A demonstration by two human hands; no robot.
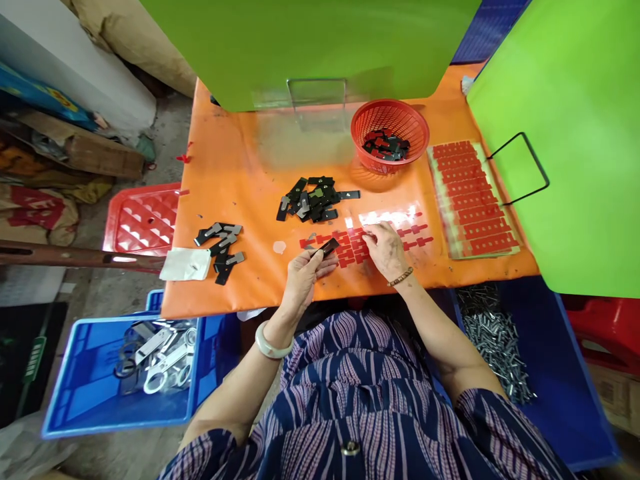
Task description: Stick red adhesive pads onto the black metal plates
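My left hand is closed around a small black flat piece, held just above the orange table's near edge. My right hand rests on a clear sheet of red stickers, its fingertips pinched at one sticker. A heap of the same black pieces lies just beyond both hands. A second small group of black and grey pieces lies to the left.
A red basket with black and red pieces stands at the back. A stack of red sticker sheets lies at the right. Green panels wall the table. Blue crates hold metal parts at the left and right.
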